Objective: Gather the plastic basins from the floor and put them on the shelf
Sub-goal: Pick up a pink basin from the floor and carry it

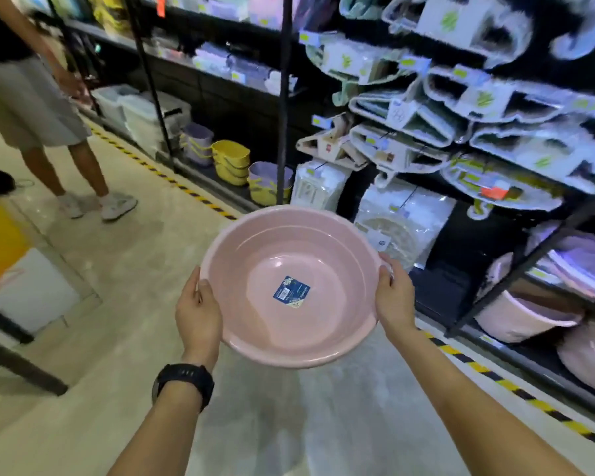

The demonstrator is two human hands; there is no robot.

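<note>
One pink basin [289,286] up off floor [145,269], clasped at opposite rims by left grip [198,310] and right grip [394,297]; placing on shelf [516,269] pending.

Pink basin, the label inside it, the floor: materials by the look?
Pink basin: likely moulded plastic, glossy; soft highlights on its inner wall, thin rolled rim. Label: probably a printed paper or film sticker, lying flat on the bottom. Floor: polished concrete or tile, mottled beige-grey with faint sheen; cannot tell which.

1 held pink basin [306,242] — 2 hands [198,310] [394,297]
</note>
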